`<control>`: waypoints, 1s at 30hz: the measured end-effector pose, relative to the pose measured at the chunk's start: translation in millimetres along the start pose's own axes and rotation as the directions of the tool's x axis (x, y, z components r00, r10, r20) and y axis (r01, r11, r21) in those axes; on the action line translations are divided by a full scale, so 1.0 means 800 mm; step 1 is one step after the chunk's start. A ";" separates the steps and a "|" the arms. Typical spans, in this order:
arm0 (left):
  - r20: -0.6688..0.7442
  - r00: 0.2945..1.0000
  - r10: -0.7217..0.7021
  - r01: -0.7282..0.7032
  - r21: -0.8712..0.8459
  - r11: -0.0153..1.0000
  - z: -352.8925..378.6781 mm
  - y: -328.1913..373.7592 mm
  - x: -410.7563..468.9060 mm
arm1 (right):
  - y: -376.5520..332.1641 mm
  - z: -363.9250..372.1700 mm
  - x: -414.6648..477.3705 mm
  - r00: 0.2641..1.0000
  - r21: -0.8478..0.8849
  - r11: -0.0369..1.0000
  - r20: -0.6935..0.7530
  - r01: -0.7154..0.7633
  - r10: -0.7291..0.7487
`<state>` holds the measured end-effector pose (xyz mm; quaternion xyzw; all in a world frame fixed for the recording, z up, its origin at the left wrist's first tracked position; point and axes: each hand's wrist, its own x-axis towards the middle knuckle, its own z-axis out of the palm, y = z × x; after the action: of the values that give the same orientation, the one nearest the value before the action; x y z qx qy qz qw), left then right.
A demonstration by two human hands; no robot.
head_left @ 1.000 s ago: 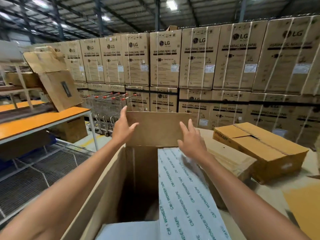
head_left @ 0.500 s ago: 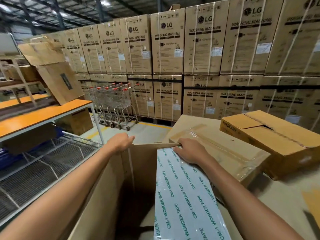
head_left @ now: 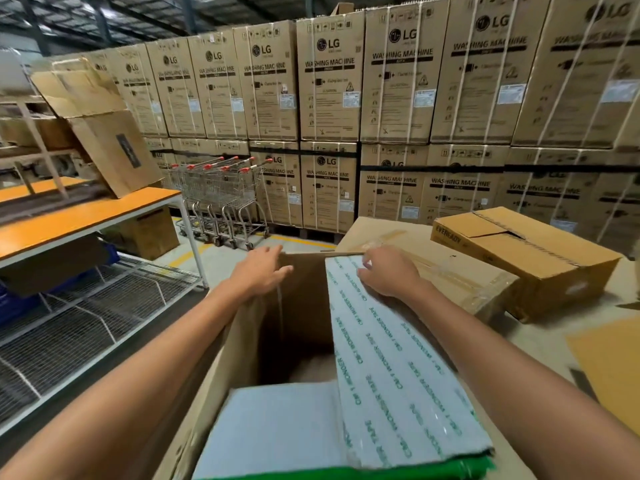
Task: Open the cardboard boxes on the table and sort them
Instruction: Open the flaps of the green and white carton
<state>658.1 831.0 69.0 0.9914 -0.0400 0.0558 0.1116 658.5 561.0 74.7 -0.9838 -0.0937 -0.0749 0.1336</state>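
The tall open brown cardboard box (head_left: pixel 214 368) stands at the near left of the beige tabletop (head_left: pixel 540 344). Its far flap, upright a second ago, is now pushed outward and down past the far rim, so it no longer blocks the mouth. The dark inside shows down to something pale at the bottom.

Just behind it, toward the far edge, lies the flat brown carton wrapped in clear tape (head_left: pixel 450 275), which looks sealed. The brown Eveready box (head_left: pixel 526 251) sits beyond that, toward the far right corner, with its top flaps closed but parting at the seam.

The white flap printed with green tape lettering (head_left: pixel 391 358) slopes over the right half of the open box.

The right hand (head_left: pixel 388 275) lies on that flap's far end, its fingers curled over the edge. The left hand (head_left: pixel 259 271) has let go and hovers at the box's far left corner, fingers loosely spread, gripping nothing.

By my reading, this box is nearly open and only the printed flap is left to fold back.
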 end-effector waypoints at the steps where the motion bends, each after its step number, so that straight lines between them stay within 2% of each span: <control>1: 0.035 0.999 -0.005 0.004 0.019 1.000 0.002 -0.004 -0.011 | -0.006 -0.001 -0.014 0.999 -0.004 1.000 0.037 0.006 -0.006; 5: 0.108 0.994 -0.018 0.017 0.009 1.000 0.006 -0.009 -0.062 | -0.034 -0.003 -0.077 0.996 -0.063 0.998 0.091 -0.008 0.014; 11: 0.137 0.990 -0.014 0.019 -0.034 0.999 -0.004 0.005 -0.163 | -0.074 -0.003 -0.169 0.999 -0.090 0.996 0.044 0.008 -0.004; 14: 0.177 0.984 -0.009 0.016 -0.039 0.999 -0.010 0.010 -0.201 | -0.097 0.000 -0.203 0.992 -0.119 0.991 0.109 -0.053 0.066; 16: 0.171 0.985 -0.003 0.004 -0.009 1.000 -0.015 0.018 -0.223 | -0.111 -0.001 -0.221 0.978 -0.167 0.982 0.176 -0.086 0.115; 19: 0.136 0.988 0.074 -0.086 0.085 0.993 -0.016 0.032 -0.248 | -0.127 -0.008 -0.241 0.974 -0.215 0.973 0.190 -0.085 0.127; 23: 0.224 0.961 0.164 -0.202 0.159 0.967 -0.018 0.064 -0.276 | -0.133 -0.031 -0.259 0.986 -0.115 0.987 0.113 -0.113 0.126; 30: 0.380 0.885 0.270 -0.236 -0.133 0.962 -0.010 0.152 -0.294 | -0.101 -0.136 -0.270 0.986 -0.121 0.984 -0.123 -0.128 0.113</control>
<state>413.4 730.3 74.7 0.9628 -0.1931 -0.1330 0.1342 419.2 571.5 161.5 -0.9882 -0.0208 -0.1294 0.0793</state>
